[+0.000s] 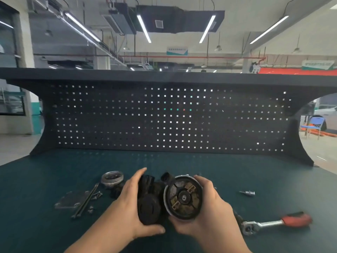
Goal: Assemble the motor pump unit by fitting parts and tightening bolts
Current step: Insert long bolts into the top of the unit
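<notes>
I hold both main parts above the green bench near its front edge. My left hand point(131, 203) grips the black pump body point(149, 199), fingers over its far side and thumb under its front. My right hand point(206, 207) holds the round motor housing point(183, 197), whose open end faces me and shows the brushes and a central shaft hole. The two parts sit side by side and touch. A round metal end cap point(112, 178) rests to the left. Beside it lie a flat metal plate point(72, 199), two long bolts point(85, 201) and small screws point(93, 203).
A ratchet wrench with a red handle point(277, 222) lies at the front right, its head close to my right wrist. A small socket bit point(247, 193) sits further right. A black pegboard point(169, 117) closes off the back of the bench.
</notes>
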`<state>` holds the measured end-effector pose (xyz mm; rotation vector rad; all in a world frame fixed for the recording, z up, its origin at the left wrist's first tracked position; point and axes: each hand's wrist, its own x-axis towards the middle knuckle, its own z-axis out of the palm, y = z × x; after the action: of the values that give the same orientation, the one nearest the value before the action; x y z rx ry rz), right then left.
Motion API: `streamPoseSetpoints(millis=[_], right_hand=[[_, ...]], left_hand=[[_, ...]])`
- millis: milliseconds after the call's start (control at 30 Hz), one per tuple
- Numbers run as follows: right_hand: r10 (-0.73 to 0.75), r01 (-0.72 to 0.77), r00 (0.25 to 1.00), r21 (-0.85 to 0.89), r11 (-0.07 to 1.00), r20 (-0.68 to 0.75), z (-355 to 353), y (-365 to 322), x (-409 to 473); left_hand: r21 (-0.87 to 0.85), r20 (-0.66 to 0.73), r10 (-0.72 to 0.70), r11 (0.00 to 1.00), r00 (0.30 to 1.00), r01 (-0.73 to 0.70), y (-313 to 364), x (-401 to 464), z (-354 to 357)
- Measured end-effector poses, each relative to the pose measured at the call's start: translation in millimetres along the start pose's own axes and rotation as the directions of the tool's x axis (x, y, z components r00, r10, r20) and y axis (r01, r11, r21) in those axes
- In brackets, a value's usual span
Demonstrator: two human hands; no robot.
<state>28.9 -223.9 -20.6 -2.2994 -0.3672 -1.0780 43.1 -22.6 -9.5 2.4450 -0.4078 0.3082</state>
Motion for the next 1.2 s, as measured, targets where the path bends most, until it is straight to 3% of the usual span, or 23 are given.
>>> streamPoseSetpoints(millis=[133,333,433,533,700,767,833,867,933,1000,1067,1100,1200], right_hand=[[-0.092,0.091,0.994,-0.018,0.996,-0.061,6.6,0.6,-2.1],[-0.004,-0.002,0.993,0.054,0.999,0.118,12.8,8.4,-10.6],[-0.009,0.03,0.964,-0.076,0.997,0.266,14.0,15.0,-13.4],[0.012,0.075,0.9,-0.182,0.981,0.436,15.9,18.1,-17.1],[-0.038,0.121,0.89,-0.156,0.98,0.455,16.4,22.7,-18.9],[-0.016,0.003,0.9,0.032,0.999,0.436,10.5,25.0,-14.5],[0.136,-0.245,0.905,0.231,0.942,0.404,-0.8,32.5,-5.6],[0.218,-0.305,0.911,0.216,0.928,0.349,-5.4,42.1,-1.2],[0.427,-0.397,0.88,-0.171,0.902,0.208,-18.5,68.0,8.0],[0.639,-0.457,0.742,-0.545,0.703,0.202,-32.0,91.7,9.5],[0.775,-0.48,0.562,-0.648,0.591,0.29,-37.7,107.7,8.3],[0.796,-0.485,0.517,-0.659,0.575,0.315,-38.4,111.9,7.3],[0.794,-0.548,0.543,-0.6,0.582,0.274,-32.2,115.7,6.8]], left_hand=[[0.03,-0.047,0.013,0.999,0.999,-0.012,-15.3,5.0,14.7],[-0.021,-0.022,0.067,0.998,0.998,-0.067,-21.8,6.1,22.1],[-0.13,-0.024,0.067,0.989,0.997,-0.07,-22.8,-0.6,21.7],[-0.074,-0.024,0.072,0.995,0.997,-0.074,-21.5,-5.6,28.0],[-0.068,-0.058,0.03,0.997,0.998,-0.034,-15.4,-10.0,30.6],[-0.075,-0.069,0.017,0.997,0.997,-0.023,-13.9,-12.7,31.2],[-0.078,-0.074,0.003,0.997,0.997,-0.009,-13.1,-14.3,31.6],[-0.078,-0.075,-0.004,0.997,0.997,-0.002,-12.6,-15.0,31.7],[-0.08,-0.08,-0.007,0.997,0.997,0.0,-11.5,-15.8,32.1],[-0.093,-0.081,0.004,0.996,0.997,-0.012,-10.8,-16.0,30.9],[-0.129,-0.091,0.008,0.991,0.996,-0.02,-9.7,-16.0,28.7],[-0.165,-0.099,0.006,0.986,0.995,-0.022,-9.1,-15.9,27.6],[-0.318,-0.165,-0.011,0.947,0.986,-0.042,-6.5,-14.3,25.7]])
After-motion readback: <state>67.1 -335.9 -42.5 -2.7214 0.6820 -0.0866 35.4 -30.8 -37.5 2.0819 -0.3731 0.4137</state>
